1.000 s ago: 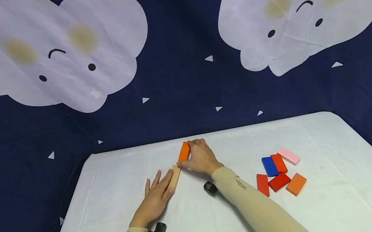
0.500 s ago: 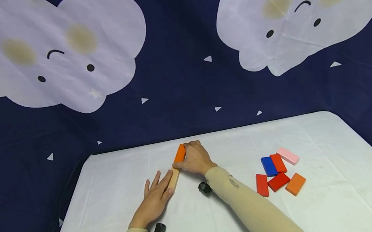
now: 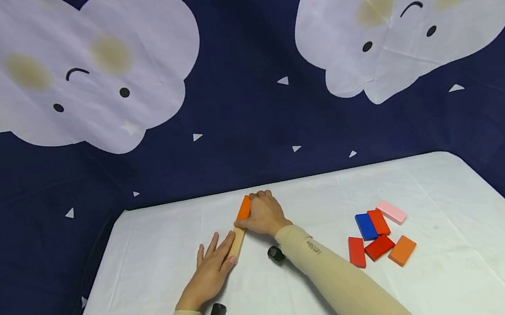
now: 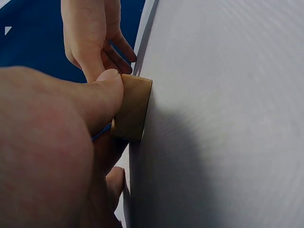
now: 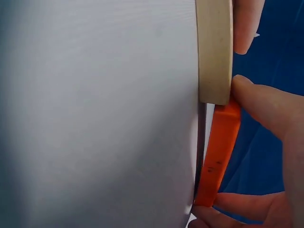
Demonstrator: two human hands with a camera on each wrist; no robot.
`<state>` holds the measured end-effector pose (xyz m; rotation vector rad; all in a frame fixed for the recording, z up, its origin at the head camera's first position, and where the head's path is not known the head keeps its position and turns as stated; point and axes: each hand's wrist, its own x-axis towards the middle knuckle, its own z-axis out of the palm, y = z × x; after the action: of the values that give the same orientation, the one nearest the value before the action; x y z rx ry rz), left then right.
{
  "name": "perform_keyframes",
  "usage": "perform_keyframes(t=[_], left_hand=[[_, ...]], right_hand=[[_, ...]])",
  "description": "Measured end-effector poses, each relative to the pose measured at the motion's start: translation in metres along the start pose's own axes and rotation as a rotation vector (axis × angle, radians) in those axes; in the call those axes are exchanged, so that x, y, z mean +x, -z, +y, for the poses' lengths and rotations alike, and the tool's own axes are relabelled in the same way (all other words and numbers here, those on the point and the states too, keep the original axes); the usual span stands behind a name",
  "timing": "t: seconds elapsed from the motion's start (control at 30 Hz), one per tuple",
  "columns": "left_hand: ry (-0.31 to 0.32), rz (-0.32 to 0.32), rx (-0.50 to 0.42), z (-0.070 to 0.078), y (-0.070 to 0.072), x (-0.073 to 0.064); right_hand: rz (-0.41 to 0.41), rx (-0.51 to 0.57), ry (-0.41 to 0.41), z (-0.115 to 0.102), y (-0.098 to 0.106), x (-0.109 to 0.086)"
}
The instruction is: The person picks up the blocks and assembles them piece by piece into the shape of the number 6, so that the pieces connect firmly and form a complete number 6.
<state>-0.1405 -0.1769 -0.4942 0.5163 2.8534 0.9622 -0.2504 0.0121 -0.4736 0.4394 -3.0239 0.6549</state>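
My left hand [image 3: 208, 275] lies along a plain wooden block [image 3: 239, 243], its fingers straight and spread. In the left wrist view, the thumb [image 4: 110, 90] presses at the edge of the block's near end. At the block's far end, my right hand [image 3: 266, 214] holds an orange block [image 3: 244, 209] lengthwise. The right wrist view shows its thumb at the near end of the orange block [image 5: 219, 154] and fingers at the far end. Both blocks meet end to end, the orange one slightly angled. Whether the orange block touches the table cannot be told.
To the right on the white table [image 3: 298, 290] lie several loose blocks: a pink block [image 3: 391, 212], a blue block [image 3: 365, 226], red ones such as the red block [image 3: 356, 252], and another orange block [image 3: 402, 250]. A dark blue curtain [image 3: 248, 126] hangs behind the table.
My right hand has moved slightly left with the orange block, bringing it in line with the wooden block's far end. The left hand has stayed in place.
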Motion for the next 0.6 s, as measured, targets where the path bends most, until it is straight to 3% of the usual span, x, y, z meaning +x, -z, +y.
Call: perform_keyframes(t=[0.33,0.6], left_hand=[[0.014,-0.009,0.01,0.002,0.001,0.0],[0.016,-0.011,0.012,0.002,0.001,0.0]], right_hand=[[-0.032,0.128,0.018,0.01,0.009,0.0],[-0.058,0.116,0.075,0.016,0.011,0.002]])
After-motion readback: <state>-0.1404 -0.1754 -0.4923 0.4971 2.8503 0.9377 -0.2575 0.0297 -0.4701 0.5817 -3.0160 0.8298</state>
